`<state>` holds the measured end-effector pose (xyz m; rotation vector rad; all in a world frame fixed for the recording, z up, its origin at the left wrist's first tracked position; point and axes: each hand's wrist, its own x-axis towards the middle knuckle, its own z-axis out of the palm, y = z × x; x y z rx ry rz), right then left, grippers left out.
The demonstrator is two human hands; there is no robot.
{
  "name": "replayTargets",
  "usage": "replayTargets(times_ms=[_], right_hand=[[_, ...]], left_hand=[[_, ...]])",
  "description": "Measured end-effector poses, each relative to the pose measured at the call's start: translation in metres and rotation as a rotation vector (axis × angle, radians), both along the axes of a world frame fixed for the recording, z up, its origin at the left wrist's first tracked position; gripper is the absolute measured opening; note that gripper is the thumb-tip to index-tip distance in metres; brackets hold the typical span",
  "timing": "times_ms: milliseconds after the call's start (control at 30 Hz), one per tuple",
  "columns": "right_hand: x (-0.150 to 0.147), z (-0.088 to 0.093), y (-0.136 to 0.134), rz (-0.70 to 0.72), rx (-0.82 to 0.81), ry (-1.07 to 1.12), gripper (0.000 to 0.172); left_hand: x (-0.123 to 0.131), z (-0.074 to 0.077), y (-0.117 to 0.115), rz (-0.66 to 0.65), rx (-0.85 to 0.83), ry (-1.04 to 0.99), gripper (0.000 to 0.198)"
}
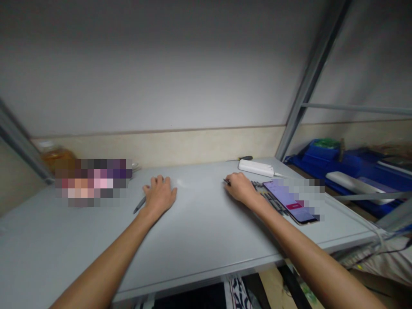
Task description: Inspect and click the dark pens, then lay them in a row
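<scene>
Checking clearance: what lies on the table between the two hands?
Nothing: in the head view, bare grey table separates left hand from right hand.

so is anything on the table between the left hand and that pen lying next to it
Nothing visible. The left hand lies flat on the grey table, and the pen lies right at its thumb side, with only bare tabletop there. Whether they touch cannot be told.

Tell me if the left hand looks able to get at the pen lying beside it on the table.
Probably yes. The left hand lies flat on the table, and the pen sits just off its outer edge, with nothing between them. The blurred patch farther left stays clear of that path.
</scene>
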<state>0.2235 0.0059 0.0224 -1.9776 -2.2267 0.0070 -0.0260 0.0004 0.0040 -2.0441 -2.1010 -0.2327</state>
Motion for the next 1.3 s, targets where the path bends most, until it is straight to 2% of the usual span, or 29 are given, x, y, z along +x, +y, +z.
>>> replayTargets(times_ms=[133,367,833,1033,1133,1200,1300], right_hand=[[0.006,0.002,-0.004,-0.052,0.006,-0.142,0.026],[0.013,-0.003,-0.004,-0.091,0.013,-0.183,0.029],[0.015,0.001,-0.004,-0.109,-0.036,-0.134,0.029],[0.011,-0.002,-0.004,-0.105,0.026,-0.115,0.031],[0.003,-0.003,-0.007,-0.063,0.08,-0.074,0.035],[-0.006,-0.004,-0.01,0.015,0.109,-0.022,0.036],[-0.022,-0.008,-0.013,0.208,0.131,0.104,0.036]], left_hand=[[-0.004,-0.002,0.004,0.051,-0.014,0.0,0.04],[-0.012,-0.003,0.007,0.111,-0.086,-0.039,0.036],[-0.017,-0.003,0.01,-0.005,-0.054,-0.005,0.047],[-0.017,-0.002,0.011,-0.022,-0.028,-0.03,0.042],[-0.016,-0.002,0.012,-0.117,0.0,-0.103,0.038],[-0.012,-0.004,0.011,-0.273,0.02,-0.19,0.034],[0.002,-0.005,0.005,-0.547,0.012,-0.357,0.029]])
